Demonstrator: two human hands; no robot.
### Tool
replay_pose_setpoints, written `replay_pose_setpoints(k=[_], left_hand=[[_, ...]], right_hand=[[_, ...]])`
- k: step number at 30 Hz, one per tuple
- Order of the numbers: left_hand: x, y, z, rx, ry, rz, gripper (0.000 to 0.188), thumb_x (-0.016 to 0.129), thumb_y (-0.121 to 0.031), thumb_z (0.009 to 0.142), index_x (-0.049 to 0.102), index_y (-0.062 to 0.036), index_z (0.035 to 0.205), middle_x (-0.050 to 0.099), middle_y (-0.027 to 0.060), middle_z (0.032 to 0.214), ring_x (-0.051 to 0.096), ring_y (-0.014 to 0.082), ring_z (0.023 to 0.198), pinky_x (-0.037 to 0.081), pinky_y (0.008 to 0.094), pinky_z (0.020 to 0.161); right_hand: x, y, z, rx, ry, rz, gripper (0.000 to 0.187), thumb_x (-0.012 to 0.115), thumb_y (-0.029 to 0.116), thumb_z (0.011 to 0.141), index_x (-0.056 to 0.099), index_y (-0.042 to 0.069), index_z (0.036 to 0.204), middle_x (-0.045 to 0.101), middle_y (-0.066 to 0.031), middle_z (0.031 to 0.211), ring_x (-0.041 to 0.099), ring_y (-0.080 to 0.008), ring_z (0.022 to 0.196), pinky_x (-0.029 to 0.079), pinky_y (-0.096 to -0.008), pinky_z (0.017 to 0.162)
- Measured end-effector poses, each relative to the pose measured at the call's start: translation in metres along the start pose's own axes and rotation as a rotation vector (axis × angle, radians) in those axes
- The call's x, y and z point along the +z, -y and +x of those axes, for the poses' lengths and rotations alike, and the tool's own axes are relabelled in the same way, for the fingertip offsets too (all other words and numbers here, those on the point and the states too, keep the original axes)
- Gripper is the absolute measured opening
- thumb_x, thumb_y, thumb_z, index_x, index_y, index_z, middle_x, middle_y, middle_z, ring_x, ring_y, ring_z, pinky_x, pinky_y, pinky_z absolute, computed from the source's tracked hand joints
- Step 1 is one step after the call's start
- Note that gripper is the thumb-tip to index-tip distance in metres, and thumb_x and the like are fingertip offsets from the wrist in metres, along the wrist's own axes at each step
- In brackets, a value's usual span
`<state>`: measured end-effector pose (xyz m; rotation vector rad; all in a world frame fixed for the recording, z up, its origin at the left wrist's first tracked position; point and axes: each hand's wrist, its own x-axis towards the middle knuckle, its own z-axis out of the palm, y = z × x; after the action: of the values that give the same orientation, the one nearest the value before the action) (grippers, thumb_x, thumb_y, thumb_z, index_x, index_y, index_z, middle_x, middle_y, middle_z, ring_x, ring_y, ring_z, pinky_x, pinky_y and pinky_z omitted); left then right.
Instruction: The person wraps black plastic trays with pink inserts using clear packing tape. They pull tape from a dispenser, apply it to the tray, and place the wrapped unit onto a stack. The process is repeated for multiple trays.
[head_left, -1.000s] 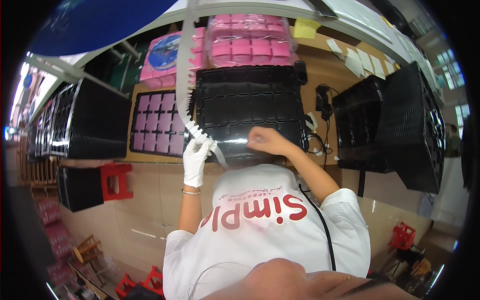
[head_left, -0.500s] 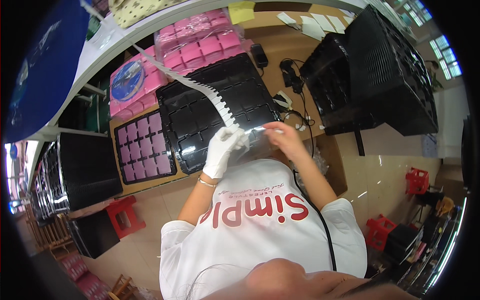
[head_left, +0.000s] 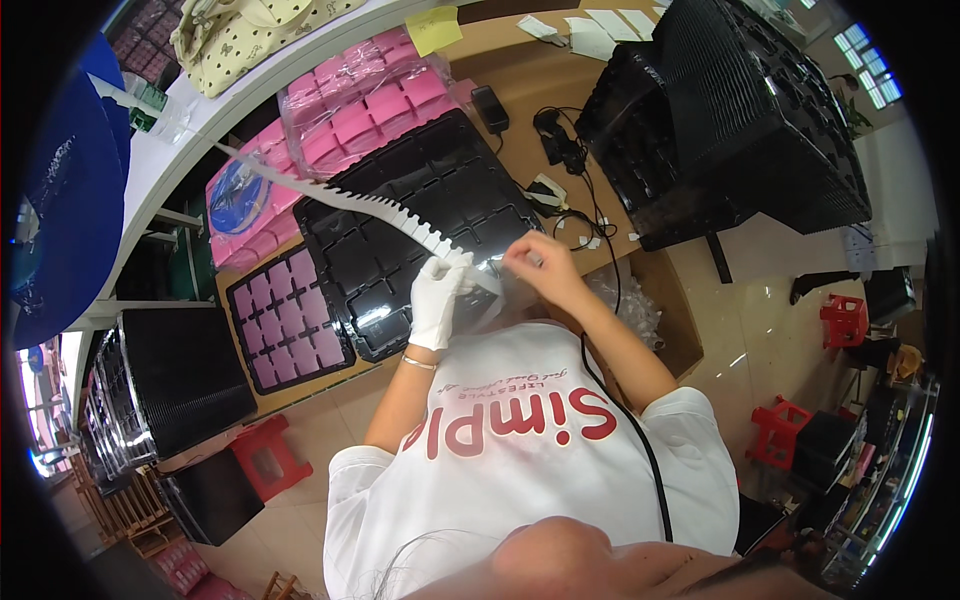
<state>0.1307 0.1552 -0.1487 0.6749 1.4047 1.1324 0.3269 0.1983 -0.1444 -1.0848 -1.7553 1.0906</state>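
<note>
My left hand [head_left: 437, 300], in a white glove, pinches the near end of a long white notched strip [head_left: 400, 218]. The strip runs away to the far left, toward the shelf. A short glossy tail of strip [head_left: 484, 294] sticks out beyond the glove. My right hand [head_left: 550, 270] is bare, just right of the glove and apart from it. Its thumb and fingers are drawn together at the tips; whatever they may hold is too small to make out. Both hands are over the near edge of a large black moulded tray [head_left: 470, 185].
A smaller black tray [head_left: 247, 338] of pink squares sits at the left. Wrapped pink foam blocks [head_left: 400, 95] and a blue disc [head_left: 238, 198] lie behind. Black trays are stacked at the right [head_left: 770, 140] and left [head_left: 185, 375]. Cables [head_left: 590, 190] cross the table's right side.
My right hand has shifted a little left, and its fingers have curled in. My left hand keeps its hold on the strip. The whole view has tilted slightly.
</note>
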Motion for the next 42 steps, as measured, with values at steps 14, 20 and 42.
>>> replay_pose_setpoints(k=[14, 20, 42], left_hand=[[-0.011, 0.007, 0.001, 0.004, 0.045, -0.041, 0.02, 0.073, -0.018, 0.086, 0.065, -0.0012, 0.093, 0.066, 0.0041, 0.084, 0.059, 0.0068, 0.066, 0.048, 0.0208, 0.062], [-0.012, 0.005, 0.0, 0.007, 0.049, -0.027, 0.02, 0.073, -0.018, 0.086, 0.065, -0.0014, 0.095, 0.066, 0.0038, 0.084, 0.059, 0.0067, 0.066, 0.048, 0.0207, 0.062], [-0.063, -0.002, -0.033, 0.044, -0.068, 0.18, 0.033, 0.071, -0.011, 0.086, 0.061, 0.002, 0.115, 0.069, 0.0045, 0.092, 0.06, 0.0059, 0.072, 0.049, 0.0204, 0.065]], right_hand=[[0.006, -0.038, 0.024, 0.091, -0.126, -0.621, 0.011, 0.069, 0.013, 0.076, 0.061, 0.005, 0.076, 0.063, -0.0121, 0.079, 0.063, -0.0345, 0.074, 0.05, -0.0434, 0.065], [0.001, -0.027, 0.027, 0.197, 0.006, -0.639, 0.014, 0.069, 0.016, 0.077, 0.065, 0.004, 0.082, 0.065, -0.0127, 0.083, 0.065, -0.0306, 0.079, 0.051, -0.0395, 0.071], [-0.21, -0.225, -0.163, 1.169, -0.343, -1.016, 0.027, 0.063, 0.025, 0.086, 0.069, 0.003, 0.1, 0.07, -0.0186, 0.093, 0.068, -0.0362, 0.089, 0.054, -0.0437, 0.077]])
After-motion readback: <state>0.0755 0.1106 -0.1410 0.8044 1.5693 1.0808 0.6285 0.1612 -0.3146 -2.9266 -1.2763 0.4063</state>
